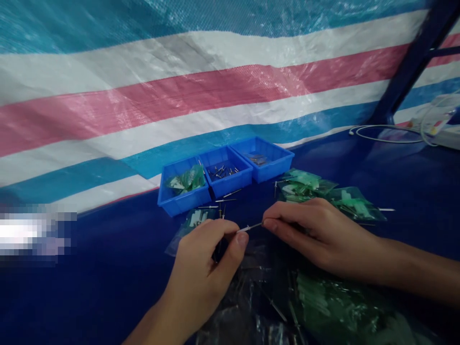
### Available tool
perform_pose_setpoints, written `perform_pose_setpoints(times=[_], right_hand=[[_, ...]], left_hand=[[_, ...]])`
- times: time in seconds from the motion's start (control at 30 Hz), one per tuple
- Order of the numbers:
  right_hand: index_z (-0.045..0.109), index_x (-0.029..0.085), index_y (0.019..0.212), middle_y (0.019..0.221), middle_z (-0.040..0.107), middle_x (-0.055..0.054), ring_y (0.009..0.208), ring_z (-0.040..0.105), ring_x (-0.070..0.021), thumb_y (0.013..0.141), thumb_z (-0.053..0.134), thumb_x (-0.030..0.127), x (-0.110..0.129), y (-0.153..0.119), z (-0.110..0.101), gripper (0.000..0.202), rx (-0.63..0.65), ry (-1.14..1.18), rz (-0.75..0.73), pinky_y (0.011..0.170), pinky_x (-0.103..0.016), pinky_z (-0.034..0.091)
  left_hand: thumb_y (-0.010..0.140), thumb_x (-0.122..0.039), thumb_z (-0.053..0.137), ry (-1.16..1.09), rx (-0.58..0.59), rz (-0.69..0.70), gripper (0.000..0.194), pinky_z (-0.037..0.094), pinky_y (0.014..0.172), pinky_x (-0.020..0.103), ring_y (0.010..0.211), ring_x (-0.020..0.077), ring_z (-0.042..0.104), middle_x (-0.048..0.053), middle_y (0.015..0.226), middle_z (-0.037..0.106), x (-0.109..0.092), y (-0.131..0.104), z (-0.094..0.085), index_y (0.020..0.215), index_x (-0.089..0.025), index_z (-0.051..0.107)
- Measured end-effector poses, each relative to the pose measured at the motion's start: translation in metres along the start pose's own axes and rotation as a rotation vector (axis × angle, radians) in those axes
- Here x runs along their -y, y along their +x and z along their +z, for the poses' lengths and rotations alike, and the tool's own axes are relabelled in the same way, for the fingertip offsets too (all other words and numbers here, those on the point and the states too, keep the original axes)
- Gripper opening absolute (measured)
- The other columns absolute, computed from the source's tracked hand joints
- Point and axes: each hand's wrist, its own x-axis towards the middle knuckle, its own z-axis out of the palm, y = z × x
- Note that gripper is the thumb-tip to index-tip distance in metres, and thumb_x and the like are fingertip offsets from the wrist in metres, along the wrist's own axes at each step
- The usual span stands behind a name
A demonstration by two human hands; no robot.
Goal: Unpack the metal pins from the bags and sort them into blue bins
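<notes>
Between my two hands is a thin blind rivet (250, 227), with a pale thicker body, a small flange and a slim pin. My left hand (204, 268) pinches the thicker end between thumb and forefinger. The pin's far end sits in the closed fingertips of my right hand (316, 235). Just beyond my left hand lies a clear bag (196, 218) with white pieces in it. Several loose rivets (225, 200) are scattered near the bins. Green bags (305, 179) of small parts lie behind my right hand.
Three blue bins stand in a row: the left bin (185, 203) holds green bags, the middle bin (233, 179) loose rivets, the right bin (276, 165) thin metal pieces. A large green bag (345, 306) and dark plastic lie in front. A white cable (388, 140) is at far right.
</notes>
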Motion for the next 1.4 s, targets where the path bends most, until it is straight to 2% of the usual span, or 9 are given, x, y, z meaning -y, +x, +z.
perform_pose_setpoints(times=[0.23,0.37,0.6,0.8,0.93,1.13,1.27,1.4], right_hand=[[0.057,0.018,0.09,0.064,0.059,0.002,0.051,0.052,-0.0095,0.092,0.036,0.023,0.0,-0.0011,0.0002,0.021,0.009,0.005,-0.005,0.049,-0.021,0.034],[0.057,0.019,0.087,0.063,0.06,0.001,0.051,0.053,-0.01,0.092,0.036,0.023,-0.0001,-0.0013,0.0007,0.022,0.031,0.005,0.001,0.049,-0.022,0.034],[0.054,0.018,0.076,0.054,0.05,0.003,0.046,0.046,-0.0083,0.093,0.033,0.022,0.0008,-0.0014,0.0006,0.027,0.042,0.004,-0.003,0.045,-0.021,0.03],[0.052,0.018,0.073,0.052,0.046,0.004,0.044,0.043,-0.0073,0.092,0.035,0.021,0.0011,-0.0012,0.0001,0.025,0.005,0.004,0.006,0.044,-0.02,0.029],[0.052,0.018,0.072,0.053,0.048,0.004,0.045,0.045,-0.0079,0.092,0.035,0.021,0.0009,-0.0007,0.0003,0.026,-0.003,-0.011,0.018,0.044,-0.02,0.03],[0.056,0.019,0.091,0.072,0.062,0.0,0.06,0.057,-0.0113,0.09,0.039,0.02,0.001,-0.0003,0.0006,0.017,-0.052,-0.031,-0.039,0.054,-0.022,0.038],[0.057,0.017,0.085,0.069,0.06,0.0,0.06,0.056,-0.0108,0.089,0.039,0.017,0.0015,-0.0009,0.0002,0.019,-0.048,-0.042,-0.09,0.054,-0.021,0.038],[0.054,0.017,0.079,0.065,0.056,0.001,0.056,0.052,-0.0092,0.09,0.038,0.016,0.0014,-0.001,0.0002,0.019,-0.046,-0.042,-0.074,0.052,-0.02,0.035]], left_hand=[[0.089,-0.024,0.038,-0.003,0.026,0.008,0.033,0.037,0.049,0.021,0.05,0.0097,0.051,-0.003,0.054,0.054,-0.0015,0.0005,-0.0001,0.061,-0.017,0.053],[0.09,-0.026,0.036,0.028,0.01,-0.002,0.036,0.036,0.047,0.022,0.047,0.0102,0.05,-0.002,0.052,0.053,-0.0024,0.0012,-0.0003,0.059,-0.018,0.052],[0.088,-0.024,0.042,-0.02,0.017,0.005,0.026,0.039,0.05,0.019,0.052,0.0093,0.055,-0.003,0.059,0.058,0.0005,0.0008,0.0005,0.067,-0.018,0.055],[0.087,-0.025,0.045,-0.024,0.028,-0.009,0.017,0.039,0.049,0.019,0.055,0.0102,0.056,-0.003,0.065,0.06,0.0006,-0.0008,0.0001,0.076,-0.019,0.056],[0.087,-0.024,0.044,-0.01,0.02,-0.035,0.018,0.038,0.048,0.02,0.053,0.01,0.054,-0.003,0.062,0.058,0.0002,-0.0021,-0.0001,0.073,-0.019,0.055],[0.088,-0.025,0.04,-0.031,-0.009,-0.028,0.025,0.038,0.048,0.019,0.052,0.0098,0.054,-0.003,0.059,0.058,-0.0007,0.0003,-0.0012,0.069,-0.019,0.056],[0.089,-0.026,0.04,-0.016,0.0,-0.028,0.028,0.039,0.049,0.02,0.052,0.0105,0.055,-0.003,0.059,0.059,-0.0009,0.0007,-0.0015,0.067,-0.019,0.055],[0.088,-0.027,0.041,0.002,0.007,-0.031,0.026,0.038,0.048,0.02,0.052,0.0103,0.055,-0.003,0.058,0.058,-0.0004,-0.0001,-0.0007,0.068,-0.018,0.056]])
